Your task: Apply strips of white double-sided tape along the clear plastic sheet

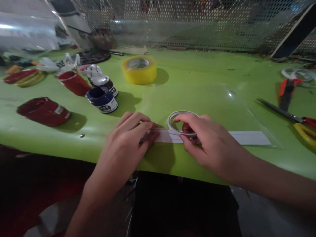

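A white strip (249, 138) lies along the front of the green table, beside a clear plastic sheet (209, 98) that it seems to edge. My right hand (212, 144) grips a thin roll of tape (170, 122), standing tilted on the strip, with fingers through its ring. At the strip's left end, my left hand (128, 141) has its thumb and fingers closed together on the strip. Its fingertips are partly hidden, so I cannot tell whether a tape end is under them.
A wide yellow tape roll (128, 74) sits behind my hands. To the left stand a dark red pot (46, 112), a red pot (74, 84) and a blue jar (102, 100). Scissors (304, 130) and an orange-black cutter (286, 93) lie at the right. A perforated panel (197, 29) borders the back.
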Motion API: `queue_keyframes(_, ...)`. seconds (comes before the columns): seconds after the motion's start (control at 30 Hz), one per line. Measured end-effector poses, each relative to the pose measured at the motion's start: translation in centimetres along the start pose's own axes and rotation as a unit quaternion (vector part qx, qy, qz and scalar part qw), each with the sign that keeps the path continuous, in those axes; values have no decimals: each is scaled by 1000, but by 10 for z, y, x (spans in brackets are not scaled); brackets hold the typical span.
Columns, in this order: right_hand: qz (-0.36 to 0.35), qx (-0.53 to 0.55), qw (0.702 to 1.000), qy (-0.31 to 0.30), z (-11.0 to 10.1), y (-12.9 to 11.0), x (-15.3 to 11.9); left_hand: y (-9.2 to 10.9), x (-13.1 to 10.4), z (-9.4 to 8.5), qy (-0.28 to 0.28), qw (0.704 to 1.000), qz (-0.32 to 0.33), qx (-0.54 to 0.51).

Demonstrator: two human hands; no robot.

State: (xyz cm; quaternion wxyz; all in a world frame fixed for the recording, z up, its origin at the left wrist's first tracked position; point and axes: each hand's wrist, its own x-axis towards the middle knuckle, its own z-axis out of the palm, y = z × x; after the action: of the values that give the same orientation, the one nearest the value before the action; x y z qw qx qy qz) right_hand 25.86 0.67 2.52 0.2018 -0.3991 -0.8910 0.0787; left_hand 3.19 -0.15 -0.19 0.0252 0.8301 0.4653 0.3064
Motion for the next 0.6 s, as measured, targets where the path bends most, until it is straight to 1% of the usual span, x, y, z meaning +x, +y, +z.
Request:
queue_keyframes(0.07, -17, 1, 1000, -15, 0, 1, 1, -2, -2, 2, 18, 1000, -4, -24)
queue_keyframes(0.13, -37, -23, 999, -26, -1, 3, 3, -2, -4, 4, 34, 999, -15, -39)
queue_keyframes(0.27, -56, -83, 995, -24, -1, 3, 5, -1, -6, 4, 36, 997, -35, -56)
queue_keyframes(0.37, -39, -65, 997, -26, -1, 2, 6, -1, -6, 4, 35, 997, -39, -58)
queue_keyframes(0.47, -9, -37, 998, -44, -2, 3, 7, -1, -6, 5, 37, 997, -39, -50)
queue_keyframes(0.6, 27, -32, 997, -62, -1, 6, 10, -1, -6, 6, 43, 997, -36, -44)
